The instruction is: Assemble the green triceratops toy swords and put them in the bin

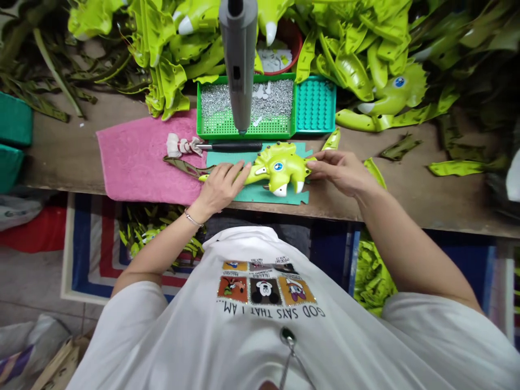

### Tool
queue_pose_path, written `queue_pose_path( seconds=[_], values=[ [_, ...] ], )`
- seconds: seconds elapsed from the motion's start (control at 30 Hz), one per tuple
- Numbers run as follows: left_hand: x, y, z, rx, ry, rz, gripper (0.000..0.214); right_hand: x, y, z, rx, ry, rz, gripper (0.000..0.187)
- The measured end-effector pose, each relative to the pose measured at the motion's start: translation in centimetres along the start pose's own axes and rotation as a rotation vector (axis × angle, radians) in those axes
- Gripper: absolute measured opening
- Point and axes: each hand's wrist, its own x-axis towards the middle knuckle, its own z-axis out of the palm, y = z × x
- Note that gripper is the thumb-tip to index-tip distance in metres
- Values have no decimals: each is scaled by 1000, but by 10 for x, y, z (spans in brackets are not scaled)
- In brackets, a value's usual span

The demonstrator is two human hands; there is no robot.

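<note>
A glossy lime-green toy dinosaur (280,162) lies over the teal mat (254,196), its long axis running sideways along it, both hands touching. The left hand (222,187) is closed over the slim end; the right hand (339,170) pinches the bulkier end. A smooth black-handled screwdriver (239,147) lines the mat's far edge, fuzzy pink cloth (138,160) left of it, a perforated green basket (223,130) of shiny screws (276,97) beyond.

Glossy plastic toy (287,169) (smooth-looking)
</note>
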Motion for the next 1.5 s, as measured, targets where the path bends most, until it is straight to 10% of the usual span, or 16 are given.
queue_pose_path(
  seconds=[0.13, 0.27, 0.5, 0.8, 1.23, 1.37, 1.5],
  values=[
    [12, -9, -13, 110, 12, 124, 47, -25, -16, 3, -430, 396, -474, 41],
    [26, -11, -28, 166, -8, 161, 47, -50, -31, 41, -814, 246, -1020, 56],
    [33, -19, -36, 87, 28, 187, 43, -29, -36, 106, -1002, 233, -896, 28],
    [-29, -93, -26, -66, 145, 0, 61, -22, -59, 144, -1077, 204, -947, 21],
    [-46, -82, -17, -175, 156, 29, 50, -10, -27, 206, -1018, 59, -997, 35],
    [-61, -73, -22, -169, 82, 2, 45, -29, -6, 195, -798, -8, -1035, 34],
    [-57, -42, -27, -142, 111, -63, 59, -41, -6, 125, -614, 210, -909, 32]
  ],
)
